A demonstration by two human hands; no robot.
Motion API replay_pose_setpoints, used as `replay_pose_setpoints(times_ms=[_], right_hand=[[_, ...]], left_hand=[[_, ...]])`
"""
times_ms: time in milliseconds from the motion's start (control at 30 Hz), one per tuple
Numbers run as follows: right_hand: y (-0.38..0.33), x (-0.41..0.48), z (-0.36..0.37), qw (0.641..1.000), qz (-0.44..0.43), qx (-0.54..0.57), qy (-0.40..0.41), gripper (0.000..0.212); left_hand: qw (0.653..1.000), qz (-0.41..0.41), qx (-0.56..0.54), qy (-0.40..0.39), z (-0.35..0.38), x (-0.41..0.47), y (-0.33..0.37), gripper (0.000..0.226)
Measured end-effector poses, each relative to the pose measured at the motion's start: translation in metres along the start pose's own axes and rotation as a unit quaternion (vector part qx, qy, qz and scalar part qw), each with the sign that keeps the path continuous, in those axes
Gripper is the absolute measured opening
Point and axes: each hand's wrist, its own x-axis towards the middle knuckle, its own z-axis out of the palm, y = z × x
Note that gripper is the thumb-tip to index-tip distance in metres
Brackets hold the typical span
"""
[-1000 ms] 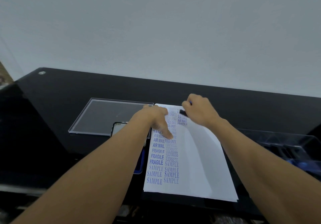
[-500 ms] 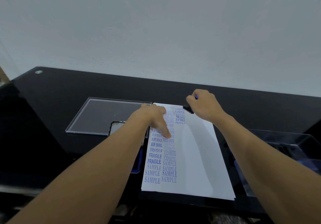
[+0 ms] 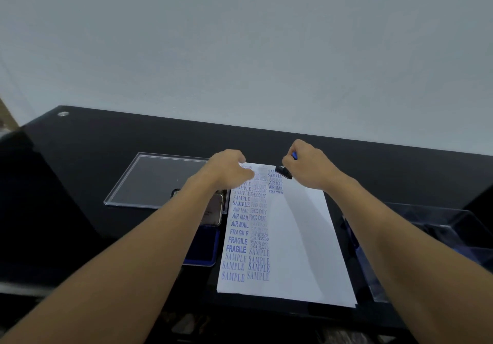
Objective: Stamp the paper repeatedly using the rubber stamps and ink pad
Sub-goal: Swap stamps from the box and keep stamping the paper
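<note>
A white paper lies on the black table, with columns of blue stamped words (SAMPLE, AIR MAIL, FRAGILE, FAX OUT, EXPRESS) down its left half. My right hand grips a black rubber stamp with a blue handle, held just above the paper's far edge. My left hand is over the paper's far left corner, fingers loosely curled; whether it touches the sheet is unclear. A blue ink pad with its open metal lid sits left of the paper, partly hidden by my left forearm.
A clear plastic lid lies flat at the left of the table. A clear plastic box holding dark and blue items stands at the right. The wall rises close behind the table's far edge.
My right hand has lifted the stamp off the paper and drawn it slightly back. My left hand has slid from mid-paper toward the far left corner.
</note>
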Motion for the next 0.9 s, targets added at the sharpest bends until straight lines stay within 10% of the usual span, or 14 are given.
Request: replay_pose_setpoints(times_ms=[400, 900], right_hand=[[-0.063, -0.023, -0.006, 0.992, -0.114, 0.038, 0.033, 0.034], [-0.118, -0.079, 0.080, 0.978, -0.148, 0.016, -0.146, 0.029]], left_hand=[[0.963, -0.048, -0.163, 0.210, -0.057, -0.073, -0.041, 0.025], [0.966, -0.079, 0.067, 0.237, 0.010, -0.150, -0.149, 0.046]])
